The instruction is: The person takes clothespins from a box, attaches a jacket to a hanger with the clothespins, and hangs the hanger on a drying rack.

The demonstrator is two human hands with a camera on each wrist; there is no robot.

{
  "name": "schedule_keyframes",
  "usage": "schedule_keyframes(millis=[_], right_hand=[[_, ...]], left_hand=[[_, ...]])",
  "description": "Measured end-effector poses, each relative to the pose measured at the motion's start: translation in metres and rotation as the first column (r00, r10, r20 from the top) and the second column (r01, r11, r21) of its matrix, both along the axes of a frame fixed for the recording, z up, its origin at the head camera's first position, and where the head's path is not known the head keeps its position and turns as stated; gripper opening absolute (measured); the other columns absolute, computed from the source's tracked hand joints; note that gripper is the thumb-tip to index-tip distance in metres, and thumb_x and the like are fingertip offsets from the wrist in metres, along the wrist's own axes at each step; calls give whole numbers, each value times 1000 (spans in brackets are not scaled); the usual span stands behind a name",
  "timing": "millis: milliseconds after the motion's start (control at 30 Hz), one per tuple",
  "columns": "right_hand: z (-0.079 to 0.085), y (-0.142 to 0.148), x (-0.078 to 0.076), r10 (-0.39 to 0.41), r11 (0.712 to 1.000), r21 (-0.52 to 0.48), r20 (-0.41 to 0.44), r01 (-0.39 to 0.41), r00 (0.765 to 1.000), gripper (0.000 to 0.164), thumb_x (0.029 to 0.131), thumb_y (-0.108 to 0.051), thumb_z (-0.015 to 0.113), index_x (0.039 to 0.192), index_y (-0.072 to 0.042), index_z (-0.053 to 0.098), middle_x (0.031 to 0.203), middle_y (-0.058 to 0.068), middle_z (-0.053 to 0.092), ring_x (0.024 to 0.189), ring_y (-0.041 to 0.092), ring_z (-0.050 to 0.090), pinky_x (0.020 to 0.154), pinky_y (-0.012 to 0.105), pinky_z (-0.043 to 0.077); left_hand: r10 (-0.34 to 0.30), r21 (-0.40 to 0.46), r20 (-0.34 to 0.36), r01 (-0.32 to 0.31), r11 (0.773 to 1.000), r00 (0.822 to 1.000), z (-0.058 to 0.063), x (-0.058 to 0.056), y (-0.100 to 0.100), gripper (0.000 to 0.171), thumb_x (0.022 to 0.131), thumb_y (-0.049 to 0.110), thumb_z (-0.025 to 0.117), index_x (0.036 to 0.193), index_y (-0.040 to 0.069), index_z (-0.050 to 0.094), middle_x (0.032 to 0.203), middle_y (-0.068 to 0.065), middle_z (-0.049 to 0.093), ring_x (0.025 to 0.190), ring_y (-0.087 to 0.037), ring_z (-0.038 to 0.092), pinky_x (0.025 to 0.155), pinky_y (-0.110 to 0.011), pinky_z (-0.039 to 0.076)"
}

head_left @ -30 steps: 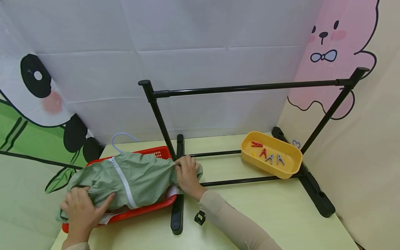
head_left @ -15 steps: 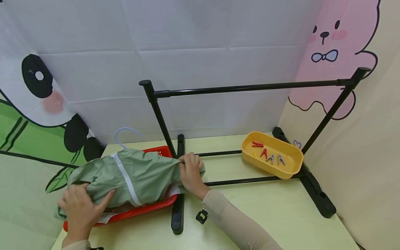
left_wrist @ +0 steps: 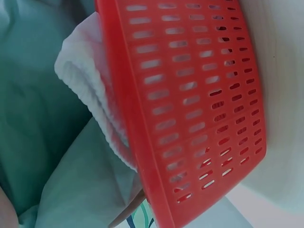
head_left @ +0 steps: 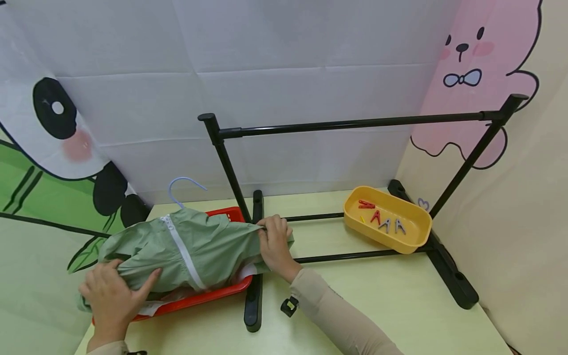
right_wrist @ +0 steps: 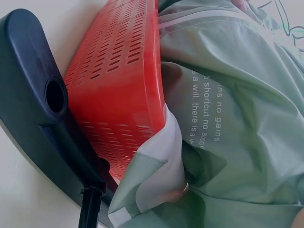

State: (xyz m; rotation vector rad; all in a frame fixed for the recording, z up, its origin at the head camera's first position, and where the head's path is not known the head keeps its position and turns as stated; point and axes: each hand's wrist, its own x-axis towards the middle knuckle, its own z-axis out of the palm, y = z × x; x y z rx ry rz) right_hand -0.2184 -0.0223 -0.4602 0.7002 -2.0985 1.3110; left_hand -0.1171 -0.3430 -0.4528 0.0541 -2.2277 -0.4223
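A pale green zip jacket (head_left: 217, 241) lies across the red basket (head_left: 213, 297), its white zipper slanting over the front. The light blue hook of a hanger (head_left: 170, 189) sticks out past its far edge. My left hand (head_left: 112, 300) grips the jacket's left part, thumb spread over the cloth. With fingers and thumb, my right hand (head_left: 276, 246) pinches the jacket's right end, beside the rack's left post. In the right wrist view, white lettering shows on the jacket (right_wrist: 256, 123). White cloth (left_wrist: 90, 71) hangs at the basket's rim in the left wrist view.
A black rack (head_left: 355, 125) stands over the table (head_left: 355, 305), its left foot (head_left: 253, 308) close against the basket. At the right, a yellow tray (head_left: 410, 241) holds several red and grey clothespins. Behind are a printed cloth backdrop (head_left: 310, 88) and a side wall.
The hanger hook has shifted up and to the right along with the jacket's far edge. My right hand has moved slightly right and up with its end of the jacket; my left hand shifted slightly.
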Motion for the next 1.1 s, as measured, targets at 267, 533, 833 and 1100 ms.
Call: schedule_keyframes(millis=[267, 533, 833, 1100], right_hand=[[2, 2, 2, 3, 1000, -9, 23, -3, 1000, 5, 98, -3, 52, 103, -6, 52, 96, 10, 47, 84, 24, 33, 77, 40, 15], [4, 5, 4, -1, 1000, -16, -2, 1, 1000, 8, 98, -1, 51, 103, -7, 52, 96, 9, 47, 83, 23, 33, 78, 41, 16], [10, 9, 7, -8, 999, -32, -5, 8, 1000, 8, 97, -1, 52, 103, -6, 53, 96, 10, 48, 83, 24, 34, 78, 40, 16], [11, 11, 9, -14, 998, -56, 0, 14, 1000, 6, 98, -2, 53, 102, -7, 53, 96, 10, 48, 83, 24, 35, 78, 41, 17]], left_hand=[[-1, -8, -17, 1, 1000, 1000, 0, 1, -3, 115, 72, 92, 41, 114, -15, 45, 99, -35, 41, 90, -57, 34, 68, -62, 18], [-20, -39, -58, 17, 999, 998, -1, 2, -5, 111, 72, 89, 45, 113, -14, 45, 103, -36, 43, 92, -56, 35, 69, -60, 20], [-34, -90, -196, 17, 996, 980, -4, -1, -7, 108, 69, 88, 50, 110, -11, 48, 100, -34, 46, 88, -55, 37, 66, -58, 18], [-40, -136, -271, 3, 991, 962, 1, -3, -9, 105, 68, 89, 50, 107, -9, 51, 96, -33, 47, 81, -53, 36, 63, -56, 16]])
